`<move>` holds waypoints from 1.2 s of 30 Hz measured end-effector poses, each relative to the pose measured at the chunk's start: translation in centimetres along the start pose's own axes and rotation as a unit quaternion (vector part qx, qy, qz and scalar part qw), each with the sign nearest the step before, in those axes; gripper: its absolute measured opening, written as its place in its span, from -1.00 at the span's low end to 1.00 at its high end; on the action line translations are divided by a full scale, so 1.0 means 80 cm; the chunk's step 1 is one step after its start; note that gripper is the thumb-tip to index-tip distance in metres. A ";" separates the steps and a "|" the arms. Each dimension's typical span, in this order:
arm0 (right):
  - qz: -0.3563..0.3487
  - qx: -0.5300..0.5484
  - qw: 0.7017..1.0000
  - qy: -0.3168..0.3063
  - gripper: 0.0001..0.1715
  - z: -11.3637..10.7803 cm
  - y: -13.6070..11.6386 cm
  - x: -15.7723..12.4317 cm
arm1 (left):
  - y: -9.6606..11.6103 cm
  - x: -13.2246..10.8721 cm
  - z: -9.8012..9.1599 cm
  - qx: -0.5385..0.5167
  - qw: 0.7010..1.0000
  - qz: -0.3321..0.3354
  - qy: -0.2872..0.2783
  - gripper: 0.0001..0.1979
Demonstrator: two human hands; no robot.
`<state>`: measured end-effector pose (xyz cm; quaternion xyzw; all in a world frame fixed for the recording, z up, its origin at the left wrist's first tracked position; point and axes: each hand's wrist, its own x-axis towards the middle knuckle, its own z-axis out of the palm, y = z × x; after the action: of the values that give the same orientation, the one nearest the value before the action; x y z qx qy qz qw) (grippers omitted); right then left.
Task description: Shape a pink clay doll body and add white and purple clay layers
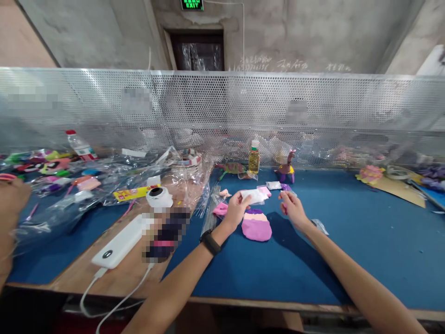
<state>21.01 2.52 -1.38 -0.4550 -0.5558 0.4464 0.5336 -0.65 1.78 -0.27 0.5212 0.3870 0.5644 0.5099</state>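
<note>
My left hand [238, 207], a dark band on its wrist, pinches the near-left end of a small white packet [253, 196] held above the blue mat. To the right of the packet, my right hand [291, 206] is raised with its fingers curled together; whatever they may hold is too small to make out. Between and below both hands lies a flattened pink-purple piece of clay [256, 228], with a cream strip and a dark purple strip along its far edge. A pink piece [220, 209] rests just left of my left hand. Another white packet [273, 185] lies beyond.
A bottle of yellow liquid [254, 158] and a clay figure [286, 168] stand near the perforated metal divider [222, 102]. On the left are a white power bank [121, 240], a white camera [159, 198], plastic bags and another person's hand [10, 199]. Yellow-pink clay sits right.
</note>
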 end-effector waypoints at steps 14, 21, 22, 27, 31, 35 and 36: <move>0.097 0.108 0.986 -0.082 -0.83 0.008 -0.016 -0.017 | -0.001 -0.013 0.001 0.070 0.992 -0.011 -0.102 -0.61; 0.007 0.055 0.998 0.016 -0.41 0.000 -0.007 -0.013 | -0.002 -0.008 -0.004 0.059 0.995 -0.004 -0.078 -0.59; -0.016 0.030 0.998 0.049 -0.34 0.002 -0.008 -0.014 | -0.002 -0.008 -0.004 0.056 0.995 -0.001 -0.080 -0.59; -0.061 -0.045 0.996 0.041 -0.38 0.014 -0.021 -0.026 | 0.004 -0.014 0.001 0.031 0.996 0.004 -0.086 -0.56; -0.035 -0.019 0.996 -0.075 -0.60 0.021 -0.028 -0.034 | 0.003 -0.013 -0.001 0.037 0.996 0.021 -0.073 -0.54; -0.036 -0.017 0.994 -0.100 -0.54 0.021 -0.030 -0.037 | 0.002 -0.012 -0.004 0.062 0.995 0.029 -0.079 -0.56; -0.037 -0.021 0.994 -0.102 -0.54 0.020 -0.030 -0.037 | 0.002 -0.012 -0.005 0.066 0.994 0.030 -0.083 -0.56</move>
<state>19.37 -0.88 0.40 -0.3976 -0.6331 0.4587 0.4804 -1.13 0.85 -0.41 0.6101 0.3639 0.5079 0.4873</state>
